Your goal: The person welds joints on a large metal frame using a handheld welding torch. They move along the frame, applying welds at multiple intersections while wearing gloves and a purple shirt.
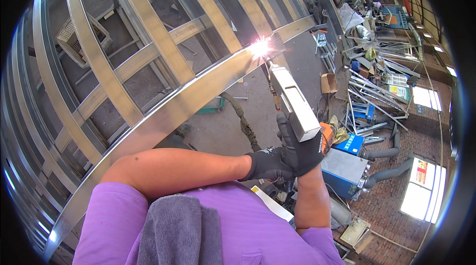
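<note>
A grey box-shaped welding gun (pixel 293 100) is gripped by the right hand (pixel 301 148), black-gloved, fingers closed round the gun's lower end. The gun is tilted up and away from the body, nozzle pointed at a bright spark (pixel 260 47) on the long metal rail (pixel 163 116) that runs diagonally across the view. The spark sits right at the joint where a crossing metal slat (pixel 238 17) meets the rail. The left hand (pixel 267 165) (also black-gloved) is wrapped round the right wrist, closed on it, not on the gun itself. Both forearms are bare; purple sleeves (pixel 111 215) and a grey towel (pixel 178 230) over the shoulder are seen at the lower edge. The rail belongs to a large lattice frame (pixel 94 61) of crossing flat metal strips, filling the left and top of the view. A thin hose or cable (pixel 273 97) runs alongside the gun toward the nozzle, exact attachment not clear from this angle. A blue-and-grey welding machine (pixel 344 168) stands on the floor just right of the hands, with grey corrugated hoses (pixel 389 172) leading off it. Loose metal offcuts (pixel 372 81) and a cardboard box (pixel 328 82) lie further right, well apart from the weld point.
</note>
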`<action>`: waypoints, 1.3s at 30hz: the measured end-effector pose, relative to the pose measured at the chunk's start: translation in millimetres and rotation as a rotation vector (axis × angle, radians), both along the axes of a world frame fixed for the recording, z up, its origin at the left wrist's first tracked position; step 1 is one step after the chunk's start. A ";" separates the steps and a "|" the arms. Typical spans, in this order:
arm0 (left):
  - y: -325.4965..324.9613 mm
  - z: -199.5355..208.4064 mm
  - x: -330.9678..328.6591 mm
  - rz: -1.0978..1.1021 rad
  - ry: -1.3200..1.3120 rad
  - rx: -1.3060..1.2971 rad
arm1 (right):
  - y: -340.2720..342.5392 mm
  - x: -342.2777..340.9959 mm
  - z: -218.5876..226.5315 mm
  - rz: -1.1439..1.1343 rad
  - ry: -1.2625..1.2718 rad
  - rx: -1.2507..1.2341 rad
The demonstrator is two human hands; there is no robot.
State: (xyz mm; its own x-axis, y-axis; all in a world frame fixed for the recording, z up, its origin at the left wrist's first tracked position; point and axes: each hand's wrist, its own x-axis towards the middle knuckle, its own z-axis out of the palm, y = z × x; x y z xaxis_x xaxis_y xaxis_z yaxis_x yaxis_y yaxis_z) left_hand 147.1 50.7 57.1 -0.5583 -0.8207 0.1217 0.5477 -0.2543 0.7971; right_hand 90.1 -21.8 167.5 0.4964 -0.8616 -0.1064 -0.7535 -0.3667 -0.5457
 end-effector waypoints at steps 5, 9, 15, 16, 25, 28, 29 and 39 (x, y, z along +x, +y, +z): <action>-2.0 -6.6 -2.5 0.016 -0.001 -0.108 | 0.4 0.6 0.6 -0.041 -0.035 0.048; 1.4 -0.7 -0.3 0.016 0.027 -0.058 | 1.1 -3.5 -5.0 -0.027 -0.078 -0.018; 0.7 3.5 6.4 0.026 0.074 -0.077 | 3.3 -2.8 -2.1 -0.045 -0.024 0.006; 0.6 3.9 6.9 0.017 0.069 -0.071 | 3.5 -2.8 -2.4 -0.048 -0.030 0.007; 1.4 1.6 1.6 0.062 0.080 -0.159 | 3.9 -2.7 1.9 -0.022 -0.037 0.016; 1.6 4.5 5.2 0.029 0.061 -0.144 | 3.4 -4.1 2.6 -0.001 -0.013 0.001; 1.8 5.8 6.6 0.022 0.058 -0.134 | 3.5 -4.8 2.5 -0.002 -0.008 0.003; 1.8 1.0 -0.7 0.028 0.022 -0.188 | 4.6 -10.3 0.6 -0.025 -0.016 0.022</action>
